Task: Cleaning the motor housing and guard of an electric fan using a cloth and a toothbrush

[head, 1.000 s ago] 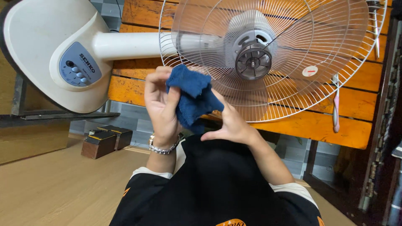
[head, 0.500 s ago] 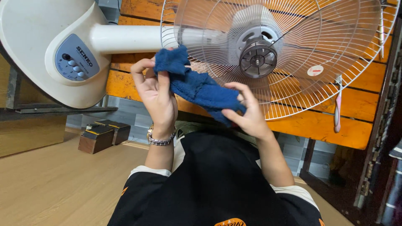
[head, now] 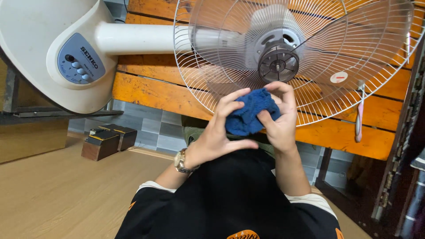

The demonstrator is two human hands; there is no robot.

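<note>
Head view: white pedestal fan (head: 133, 40) lies on its side across orange wooden planks (head: 150, 90), so its wire grille (head: 310, 57) and hub (head: 278, 64) face the person within easy reach. Blue cloth (head: 249, 116) sits bunched just below the hub, against the grille. Left hand (head: 219, 132) cups it from beneath, fingers curled. Right hand (head: 280, 117) pinches its far side, fingers closed over the top.

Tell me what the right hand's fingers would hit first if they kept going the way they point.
The right hand, gripping the blue cloth with the left hand, points up and away. It would probably meet the fan's wire guard first, below the motor hub; depth is unclear.
</note>
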